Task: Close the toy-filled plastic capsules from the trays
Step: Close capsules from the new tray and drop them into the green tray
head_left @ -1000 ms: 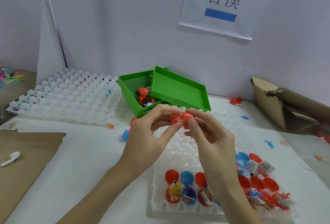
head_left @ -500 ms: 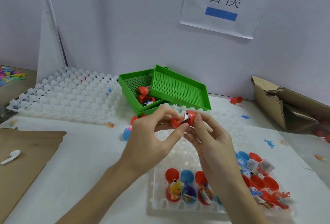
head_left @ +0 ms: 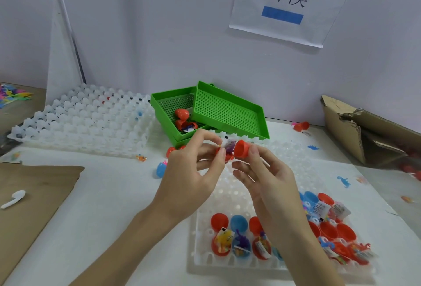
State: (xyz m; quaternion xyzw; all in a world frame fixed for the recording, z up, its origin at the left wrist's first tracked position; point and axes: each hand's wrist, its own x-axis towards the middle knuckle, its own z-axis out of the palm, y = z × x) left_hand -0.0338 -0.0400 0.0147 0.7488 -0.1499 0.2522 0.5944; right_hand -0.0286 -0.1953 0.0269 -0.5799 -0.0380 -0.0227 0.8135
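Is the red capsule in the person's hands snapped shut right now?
No. The red capsule is open: the right hand holds its cap apart from the half in the left hand, with a toy packet poking out.

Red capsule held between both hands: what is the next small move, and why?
Probably tuck the paper tag down into the left hand's red capsule half, then press on the right hand's red cap: the halves are apart and the tag sticks out.

we see a red capsule (head_left: 237,149) held open above the white tray (head_left: 230,196), its cap tilted aside, a labelled toy packet poking out. more open red and blue capsules (head_left: 239,238) sit filled in the tray's near row.
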